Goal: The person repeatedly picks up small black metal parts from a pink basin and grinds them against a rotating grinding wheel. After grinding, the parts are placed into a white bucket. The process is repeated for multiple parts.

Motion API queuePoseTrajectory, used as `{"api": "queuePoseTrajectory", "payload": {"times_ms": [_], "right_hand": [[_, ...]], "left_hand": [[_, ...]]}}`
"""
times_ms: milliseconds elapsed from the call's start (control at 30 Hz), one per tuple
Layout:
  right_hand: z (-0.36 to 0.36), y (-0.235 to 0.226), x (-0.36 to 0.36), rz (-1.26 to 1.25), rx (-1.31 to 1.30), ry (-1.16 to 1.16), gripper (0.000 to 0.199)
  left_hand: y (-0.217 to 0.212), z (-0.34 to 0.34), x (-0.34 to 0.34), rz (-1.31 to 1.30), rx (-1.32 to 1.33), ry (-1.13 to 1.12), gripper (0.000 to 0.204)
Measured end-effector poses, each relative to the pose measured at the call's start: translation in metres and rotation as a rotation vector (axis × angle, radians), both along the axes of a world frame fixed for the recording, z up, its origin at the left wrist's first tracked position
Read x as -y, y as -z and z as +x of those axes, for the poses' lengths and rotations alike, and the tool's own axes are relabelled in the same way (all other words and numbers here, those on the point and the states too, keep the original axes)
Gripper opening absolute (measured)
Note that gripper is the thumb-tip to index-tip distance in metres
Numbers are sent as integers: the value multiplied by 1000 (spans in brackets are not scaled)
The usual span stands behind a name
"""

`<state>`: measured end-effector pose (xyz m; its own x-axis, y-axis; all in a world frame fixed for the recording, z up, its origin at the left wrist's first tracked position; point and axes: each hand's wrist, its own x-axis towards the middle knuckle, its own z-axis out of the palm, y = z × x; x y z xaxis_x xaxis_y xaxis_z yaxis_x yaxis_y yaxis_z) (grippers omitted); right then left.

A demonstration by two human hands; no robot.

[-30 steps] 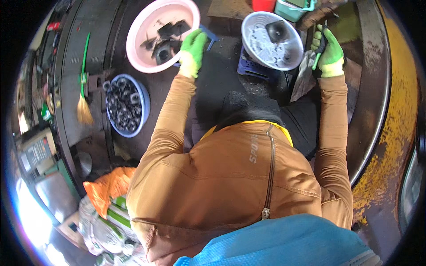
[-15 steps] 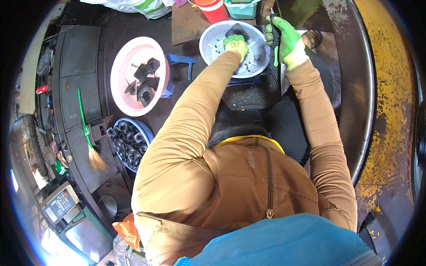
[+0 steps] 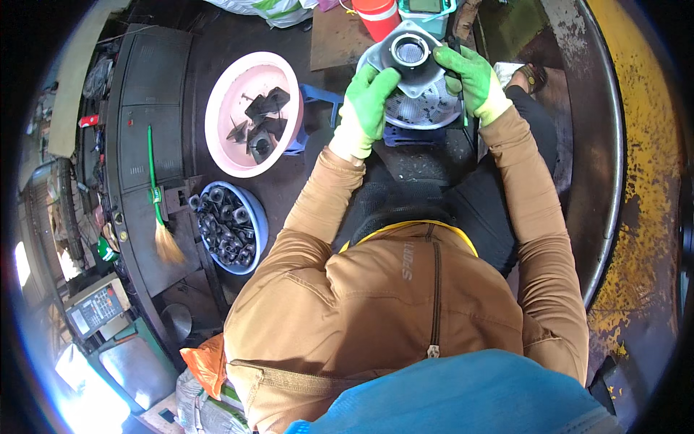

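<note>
A black rubber part (image 3: 416, 78) with a squarish flange and a round hole is raised over a white perforated basin (image 3: 396, 116). My left hand (image 3: 367, 105), in a green glove, pinches the flange's lower left side. On the opposite side my gloved right hand (image 3: 471, 78) has its fingers closed on the flange edge. Through the hole the basin's mesh shows. Small black scraps lie in the basin, which the part and my hands partly cover. Whether my right hand still has the slim green-and-black tool in it is hidden.
At left stand a pink basin (image 3: 217, 134) holding several black parts and a blue basin (image 3: 262, 226) full of them. A blue stool (image 3: 318, 94) sits beside the pink basin. Beyond are a red bucket (image 3: 377, 20) and a teal container (image 3: 435, 25). A yellow, worn metal surface (image 3: 643, 152) borders the right.
My left hand has come up out of the white basin with a black rubber part. Both hands now hold it, and my right hand has turned from holding the tool upright.
</note>
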<state>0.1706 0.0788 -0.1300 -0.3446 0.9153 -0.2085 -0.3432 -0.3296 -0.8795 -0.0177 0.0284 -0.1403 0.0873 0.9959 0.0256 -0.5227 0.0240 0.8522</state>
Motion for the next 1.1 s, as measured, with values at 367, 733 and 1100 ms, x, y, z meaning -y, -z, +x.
{"api": "queuePoseTrajectory", "payload": {"times_ms": [367, 733, 1100], "right_hand": [[-19, 2, 29, -85, -322, -55, 29], [-34, 60, 49, 421, -86, -7, 37], [-35, 46, 53, 194, -882, -268, 52]], "left_hand": [[-41, -3, 4, 305, -739, -266, 44], [-40, 12, 27, 245, -651, -363, 47], [-59, 27, 36, 647, -816, -536, 46]]}}
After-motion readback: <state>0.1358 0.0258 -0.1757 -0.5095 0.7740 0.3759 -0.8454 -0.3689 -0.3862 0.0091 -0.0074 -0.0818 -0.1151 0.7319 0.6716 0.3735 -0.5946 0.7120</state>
